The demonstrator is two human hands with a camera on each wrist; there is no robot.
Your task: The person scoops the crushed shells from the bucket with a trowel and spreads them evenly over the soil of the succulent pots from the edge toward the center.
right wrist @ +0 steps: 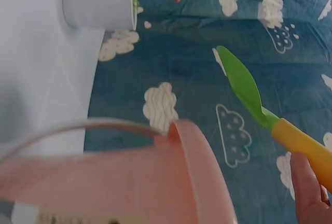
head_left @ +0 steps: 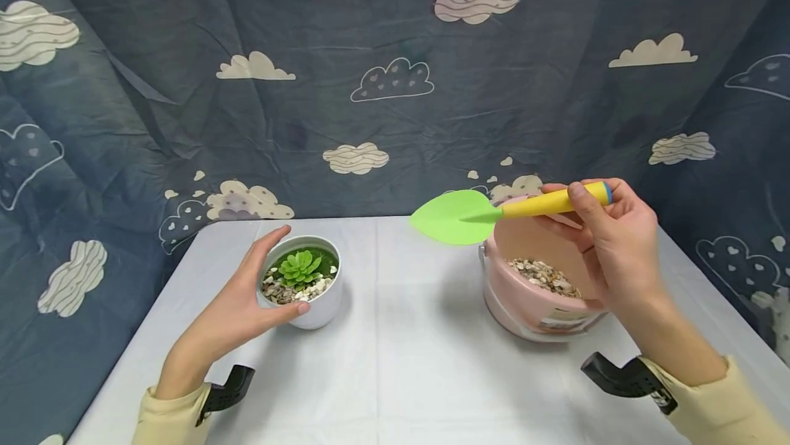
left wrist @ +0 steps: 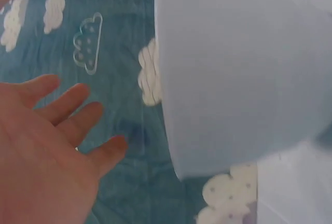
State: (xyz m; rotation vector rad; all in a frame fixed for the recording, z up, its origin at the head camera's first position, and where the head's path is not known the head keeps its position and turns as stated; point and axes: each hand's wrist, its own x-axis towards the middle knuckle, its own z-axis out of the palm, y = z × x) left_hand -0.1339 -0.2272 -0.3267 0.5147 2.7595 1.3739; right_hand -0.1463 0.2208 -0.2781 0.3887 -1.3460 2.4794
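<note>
My right hand [head_left: 617, 239] holds a toy trowel by its yellow handle [head_left: 549, 203], above the rim of a pink bucket [head_left: 524, 308]. The trowel's flat green blade [head_left: 458, 217] points left, past the bucket's edge, and no stones show on it. Small pebbles [head_left: 546, 277] lie inside the bucket. To the left, my left hand [head_left: 241, 301] spreads thumb and fingers beside a white pot [head_left: 321, 304] with a green succulent [head_left: 300, 267] and pebbles in it. In the left wrist view, the fingers [left wrist: 70, 102] stand apart from the pot's wall [left wrist: 238, 79].
A white cloth covers the table [head_left: 395, 363], with both containers standing on it. Behind and at the sides hangs a dark blue curtain [head_left: 382, 20] with cloud prints. The bucket's handle [right wrist: 98, 124] arches beside its rim in the right wrist view.
</note>
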